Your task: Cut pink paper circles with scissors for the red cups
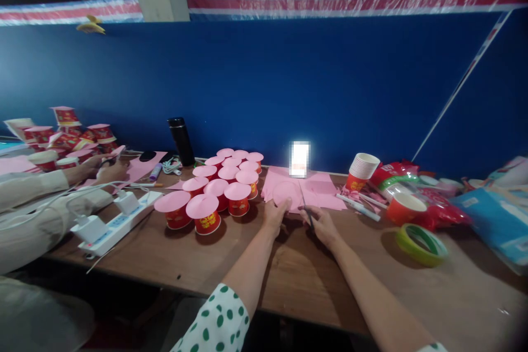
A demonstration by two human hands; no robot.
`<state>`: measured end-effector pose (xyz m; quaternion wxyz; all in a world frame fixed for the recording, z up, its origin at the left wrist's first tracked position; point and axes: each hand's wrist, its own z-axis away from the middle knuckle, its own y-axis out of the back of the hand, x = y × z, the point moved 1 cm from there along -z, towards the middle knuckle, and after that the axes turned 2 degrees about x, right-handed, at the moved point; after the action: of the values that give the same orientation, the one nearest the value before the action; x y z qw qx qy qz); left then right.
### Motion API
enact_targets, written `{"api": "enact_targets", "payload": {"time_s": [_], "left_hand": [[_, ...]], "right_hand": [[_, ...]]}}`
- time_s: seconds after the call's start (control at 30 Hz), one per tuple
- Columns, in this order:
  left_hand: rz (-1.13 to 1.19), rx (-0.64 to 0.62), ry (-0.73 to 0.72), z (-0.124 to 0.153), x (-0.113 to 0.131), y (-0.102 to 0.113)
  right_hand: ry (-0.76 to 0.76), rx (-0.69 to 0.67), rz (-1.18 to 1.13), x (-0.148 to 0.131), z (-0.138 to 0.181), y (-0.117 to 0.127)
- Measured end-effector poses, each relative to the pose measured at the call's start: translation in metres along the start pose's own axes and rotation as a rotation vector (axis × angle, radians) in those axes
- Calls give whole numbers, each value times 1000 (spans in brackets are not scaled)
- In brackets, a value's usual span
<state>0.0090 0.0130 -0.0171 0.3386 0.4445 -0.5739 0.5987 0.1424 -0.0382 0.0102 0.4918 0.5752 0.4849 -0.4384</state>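
My left hand is closed on the near edge of a round pink paper disc. Right of it, my right hand grips a pair of scissors, whose thin blades point away from me, beside the disc. Under and behind the disc lie pink paper sheets. On the left stand several upside-down red paper cups, each topped by a pink disc.
A bright phone leans at the back. Right: stacked cups, pens, a lone cup, green tape, a blue packet. Left: black bottle, power strip, a co-worker's hands with scissors and paper.
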Motion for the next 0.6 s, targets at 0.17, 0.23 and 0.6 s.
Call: {"api": "enact_targets", "payload": {"time_s": [0.17,0.23,0.6], "left_hand": [[-17,-13,-14,0,-1,1],[-29,-16,-17,0,0,1],[-29,-14,-24,1,2,0]], "right_hand": [[-4,6,8,0,0,0],[-5,6,14,0,0,1],[-9,10,21,1,0,1]]}}
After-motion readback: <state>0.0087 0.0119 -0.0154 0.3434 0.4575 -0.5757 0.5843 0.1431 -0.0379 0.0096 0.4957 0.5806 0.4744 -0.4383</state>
